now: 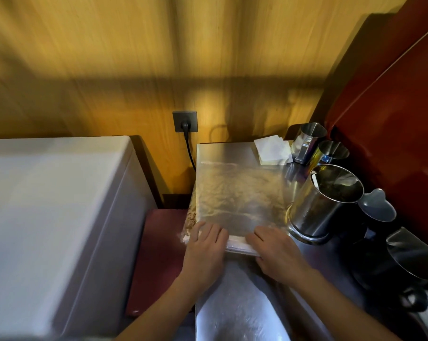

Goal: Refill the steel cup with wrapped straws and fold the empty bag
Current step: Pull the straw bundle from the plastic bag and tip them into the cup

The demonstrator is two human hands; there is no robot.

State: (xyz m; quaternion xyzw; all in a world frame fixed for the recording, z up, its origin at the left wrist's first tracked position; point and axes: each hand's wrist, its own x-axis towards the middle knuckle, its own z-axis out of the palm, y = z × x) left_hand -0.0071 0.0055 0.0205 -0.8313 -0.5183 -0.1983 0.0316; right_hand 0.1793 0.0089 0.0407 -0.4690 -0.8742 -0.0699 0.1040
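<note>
A clear, crinkled plastic bag lies flat on the steel counter; its near edge is rolled or folded into a thick white strip between my hands. My left hand presses on the bag's near left corner, fingers flat. My right hand presses the near right end of the fold. A tall steel cup stands just right of the bag; a slip of white shows at its rim, the rest of its inside is dark.
Two smaller steel pitchers and several dark jugs line the counter's right side beside a red appliance. White paper packets lie at the back. A white chest stands left, with a plugged wall socket behind.
</note>
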